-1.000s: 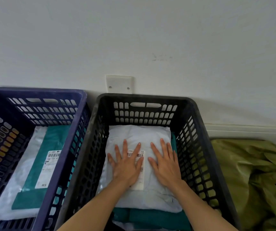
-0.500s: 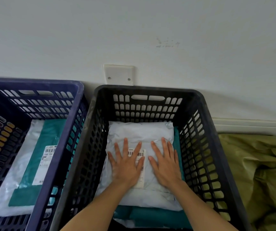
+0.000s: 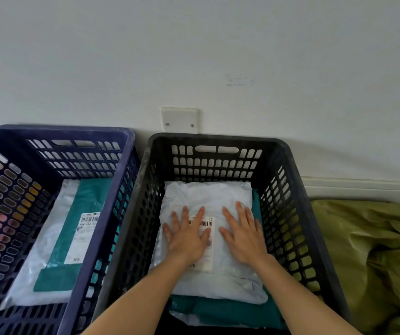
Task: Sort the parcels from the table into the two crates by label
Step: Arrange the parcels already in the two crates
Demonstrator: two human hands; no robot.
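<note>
we are looking down into two crates that are standing side by side against a white wall (image 3: 194,44). we are laying both hands flat on a white parcel (image 3: 208,197) that is lying inside the black crate (image 3: 218,139), the one on the right. our left hand (image 3: 188,240) is resting on the left part of the parcel, and it is covering part of the paper label (image 3: 206,224) with the black bar lines on it. our right hand (image 3: 243,238) is resting near it on the right part of the parcel, and the two hands are not touching. the fingers (image 3: 185,215) of both hands are lying straight and a little spread, pressing on the soft wrap. they are not curling round anything and they are not pinching anything. the white parcel is sitting on top of a teal parcel (image 3: 218,310), which is peeking out under its near edge and along its right side. the blue crate (image 3: 56,132) is standing just to the left of the black one. we cannot tell if the two crates are touching. inside the blue crate a teal and white parcel (image 3: 90,197) is lying flat with its own white label (image 3: 84,238) facing up. to the right of the black crate a crumpled green sheet (image 3: 363,250) is lying in a heap. on the wall behind the crates a small white plate (image 3: 179,120) with two screws is sitting just above the black crate's far rim.
</note>
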